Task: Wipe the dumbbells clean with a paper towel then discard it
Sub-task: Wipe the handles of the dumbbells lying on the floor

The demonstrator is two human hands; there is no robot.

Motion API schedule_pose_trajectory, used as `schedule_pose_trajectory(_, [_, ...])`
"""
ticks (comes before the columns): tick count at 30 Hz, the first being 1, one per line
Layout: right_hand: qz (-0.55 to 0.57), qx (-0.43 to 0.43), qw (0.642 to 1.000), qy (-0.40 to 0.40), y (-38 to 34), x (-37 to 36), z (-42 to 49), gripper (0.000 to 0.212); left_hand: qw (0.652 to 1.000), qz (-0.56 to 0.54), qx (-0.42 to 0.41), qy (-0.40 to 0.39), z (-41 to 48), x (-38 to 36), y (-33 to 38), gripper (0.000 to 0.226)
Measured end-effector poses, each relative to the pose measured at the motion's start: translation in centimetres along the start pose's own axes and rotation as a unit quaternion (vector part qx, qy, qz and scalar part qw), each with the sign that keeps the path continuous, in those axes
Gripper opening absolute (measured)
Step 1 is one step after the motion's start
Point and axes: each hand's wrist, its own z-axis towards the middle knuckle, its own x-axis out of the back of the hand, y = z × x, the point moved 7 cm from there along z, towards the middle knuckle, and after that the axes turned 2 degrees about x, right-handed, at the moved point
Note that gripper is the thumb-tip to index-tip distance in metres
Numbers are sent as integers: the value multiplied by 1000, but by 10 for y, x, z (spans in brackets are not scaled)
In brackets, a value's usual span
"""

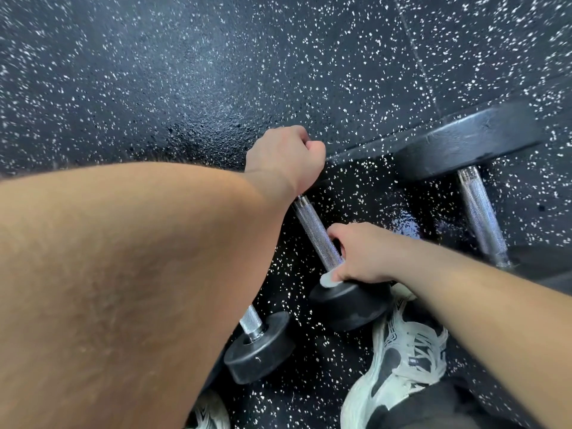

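Three dumbbells lie on the speckled floor (154, 88). Wiping is the step in hand: the right grip (362, 258) is closed round a wad of paper towel (328, 278), pressed to the near end of the middle dumbbell (315, 230) handle, beside its near head. The left grip (284, 159) curls over that dumbbell's far end, apparently steadying it. Next, I judge, the towel should travel along the knurled handle and both heads, then move to the small dumbbell (260, 348) at near left and the large dumbbell (464, 144) at far right.
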Motion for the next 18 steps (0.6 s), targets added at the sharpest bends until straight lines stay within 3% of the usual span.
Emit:
schedule_pose_trajectory(4, [-65, -60, 996, 27, -4, -4, -3, 72, 1000, -2, 0, -4, 0, 0, 0, 23])
schedule_pose_trajectory(11, [-49, -113, 992, 40, -18, -7, 4, 71, 1000, -7, 3, -3, 0, 1, -1, 22])
schedule_pose_trajectory(15, [-38, -74, 996, -15, -17, -8, 7, 79, 1000, -9, 3, -3, -1, 1, -3, 20])
schedule_pose_trajectory(18, [25, -35, 996, -83, -7, -6, 7, 73, 1000, -10, 1, -1, -2, 1, -2, 19])
